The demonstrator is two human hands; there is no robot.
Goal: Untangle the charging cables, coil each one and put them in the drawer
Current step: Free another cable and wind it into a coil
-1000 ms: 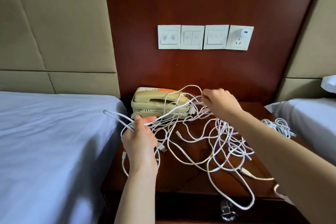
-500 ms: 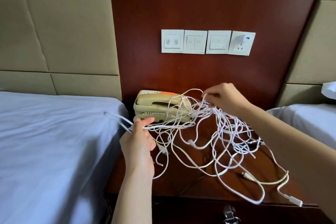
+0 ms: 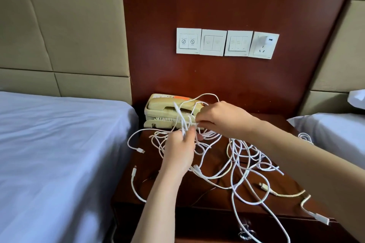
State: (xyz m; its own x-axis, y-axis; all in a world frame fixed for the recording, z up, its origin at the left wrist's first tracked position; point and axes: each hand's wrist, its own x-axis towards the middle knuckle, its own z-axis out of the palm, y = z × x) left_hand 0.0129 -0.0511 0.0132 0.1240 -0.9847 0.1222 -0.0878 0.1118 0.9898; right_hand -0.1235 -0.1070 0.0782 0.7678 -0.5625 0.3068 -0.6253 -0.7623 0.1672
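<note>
Your left hand point(image 3: 178, 152) is gripping a bunch of white strands, thumb and fingers curled round them, with one doubled loop sticking up at 12 o'clock from the fist. Your right hand point(image 3: 219, 119) is sitting just at 1 o'clock of the left, almost touching it, fingertips pinching strands at the top of the same tangle.

The charging cables point(image 3: 237, 156) are hanging from both hands and spreading over the dark wooden nightstand point(image 3: 280, 120), mostly toward 4 and 5 o'clock of your hands. How many cables there are, you cannot tell. Two loose connector ends point(image 3: 141, 151) are lying at 8 o'clock of the left hand, near the nightstand's left edge. One white strand is drooping over the front edge at 5 o'clock. A yellowish cable point(image 3: 286, 194) is lying at 4 o'clock, under your right forearm. A small white coil point(image 3: 305, 137) is sitting apart at 3 o'clock, by the right bed point(image 3: 335, 128).

A beige telephone point(image 3: 164, 112) is standing just behind your hands at 11 o'clock, one loop arching over it. The drawer point(image 3: 197, 223) is showing closed at 6 o'clock, with a metal fitting point(image 3: 245, 231) on its front. The left bed point(image 3: 59, 154) is lying at 9 o'clock. Wall switches point(image 3: 213, 42) are sitting at 12 o'clock, with a white USB charger point(image 3: 266, 40) plugged in beside them.
</note>
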